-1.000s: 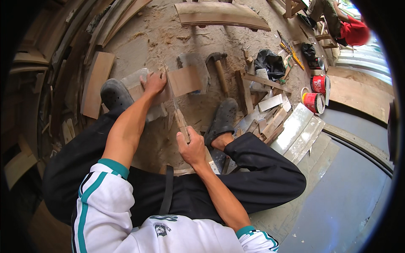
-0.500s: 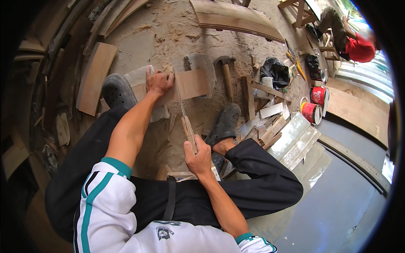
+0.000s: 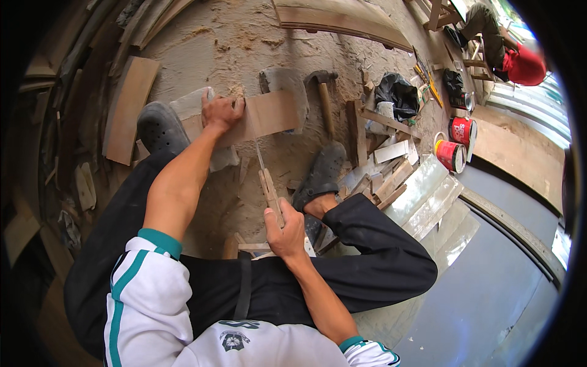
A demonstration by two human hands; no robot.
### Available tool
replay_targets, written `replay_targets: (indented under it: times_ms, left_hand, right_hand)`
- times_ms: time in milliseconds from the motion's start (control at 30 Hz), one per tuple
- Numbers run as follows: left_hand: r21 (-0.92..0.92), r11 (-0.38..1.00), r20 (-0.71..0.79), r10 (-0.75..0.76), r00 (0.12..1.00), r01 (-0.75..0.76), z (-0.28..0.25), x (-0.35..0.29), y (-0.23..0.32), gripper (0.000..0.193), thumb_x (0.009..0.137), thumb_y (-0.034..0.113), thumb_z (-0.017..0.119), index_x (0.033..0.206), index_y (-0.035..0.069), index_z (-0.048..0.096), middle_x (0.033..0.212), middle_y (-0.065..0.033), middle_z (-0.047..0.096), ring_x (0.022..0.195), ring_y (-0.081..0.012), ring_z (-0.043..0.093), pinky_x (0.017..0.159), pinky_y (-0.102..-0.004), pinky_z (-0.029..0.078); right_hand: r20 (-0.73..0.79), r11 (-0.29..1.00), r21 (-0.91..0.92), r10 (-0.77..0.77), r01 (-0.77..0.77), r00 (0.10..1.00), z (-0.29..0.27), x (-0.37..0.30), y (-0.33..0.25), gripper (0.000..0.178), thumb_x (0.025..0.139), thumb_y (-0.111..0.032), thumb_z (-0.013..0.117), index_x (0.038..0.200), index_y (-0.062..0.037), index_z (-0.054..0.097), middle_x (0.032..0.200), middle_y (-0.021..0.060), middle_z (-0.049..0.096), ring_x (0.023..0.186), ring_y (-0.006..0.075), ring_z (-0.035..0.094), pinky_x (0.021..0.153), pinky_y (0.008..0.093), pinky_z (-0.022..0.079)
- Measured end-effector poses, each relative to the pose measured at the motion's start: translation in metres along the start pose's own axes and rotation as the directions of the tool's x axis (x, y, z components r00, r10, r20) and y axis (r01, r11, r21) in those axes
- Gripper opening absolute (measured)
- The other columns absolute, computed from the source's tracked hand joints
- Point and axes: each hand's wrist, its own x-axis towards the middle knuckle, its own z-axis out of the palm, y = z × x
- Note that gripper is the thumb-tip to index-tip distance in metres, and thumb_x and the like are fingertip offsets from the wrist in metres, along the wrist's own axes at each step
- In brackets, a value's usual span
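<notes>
My right hand gripped a thin metal saw with a pale wooden handle, pointing ahead to a flat brown wooden board. My left hand, nearer, lay on that board, fingers bent.

The saw has been drawn further back.

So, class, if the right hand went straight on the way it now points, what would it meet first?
Past the saw it grips, the right hand would probably meet the near edge of the board, though depth is unclear and it might pass below.
</notes>
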Motion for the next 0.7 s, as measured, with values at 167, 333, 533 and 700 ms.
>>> replay_targets:
  times_ms: [167, 333, 533, 700]
  left_hand:
    - [0.025, 1.0, 0.038, -0.005, 0.999, 0.004, -0.006, 0.002, 0.012, 0.04, 0.089, 0.043, 0.05, 0.097, 0.014, 0.076, 0.089, -0.0145, 0.072, 0.098, -0.024, 0.066, 0.116, -0.0462, 0.015]
    - [0.064, 0.998, 0.017, 0.004, 1.0, -0.006, 0.0, 0.001, 0.002, 0.045, 0.09, 0.048, 0.045, 0.094, 0.015, 0.076, 0.088, -0.0138, 0.072, 0.097, -0.0239, 0.067, 0.116, -0.0471, 0.012]
    - [0.072, 0.997, 0.003, 0.0, 1.0, 0.0, 0.002, 0.0, 0.002, 0.045, 0.09, 0.048, 0.046, 0.093, 0.015, 0.077, 0.088, -0.0147, 0.072, 0.098, -0.0247, 0.066, 0.116, -0.0468, 0.013]
    - [0.08, 0.996, -0.002, 0.039, 0.999, -0.039, 0.002, 0.001, 0.006, 0.047, 0.09, 0.048, 0.045, 0.09, 0.013, 0.077, 0.087, -0.0164, 0.072, 0.096, -0.0265, 0.067, 0.115, -0.0478, 0.015]
  right_hand:
    - [-0.042, 0.997, -0.011, -0.075, 0.075, 0.996, 0.006, 0.018, 0.017, 0.019, 0.085, -0.014, 0.058, 0.079, 0.0038, 0.053, 0.065, 0.0271, 0.054, 0.062, 0.0468, 0.058, 0.055, 0.0458, 0.042]
    - [-0.022, 0.999, 0.01, -0.037, 0.037, 0.999, 0.001, 0.014, 0.008, 0.02, 0.086, -0.014, 0.058, 0.079, 0.0039, 0.052, 0.065, 0.0266, 0.053, 0.064, 0.0472, 0.055, 0.057, 0.0457, 0.042]
    - [-0.029, 0.997, 0.05, -0.054, 0.056, 0.998, 0.0, 0.008, 0.013, 0.021, 0.086, -0.015, 0.057, 0.079, 0.0042, 0.052, 0.067, 0.0265, 0.053, 0.064, 0.0464, 0.054, 0.058, 0.045, 0.042]
    - [-0.043, 0.995, -0.037, -0.092, 0.09, 0.995, 0.008, 0.029, 0.021, 0.021, 0.086, -0.016, 0.058, 0.083, 0.0047, 0.056, 0.071, 0.0298, 0.057, 0.071, 0.0492, 0.058, 0.06, 0.049, 0.044]
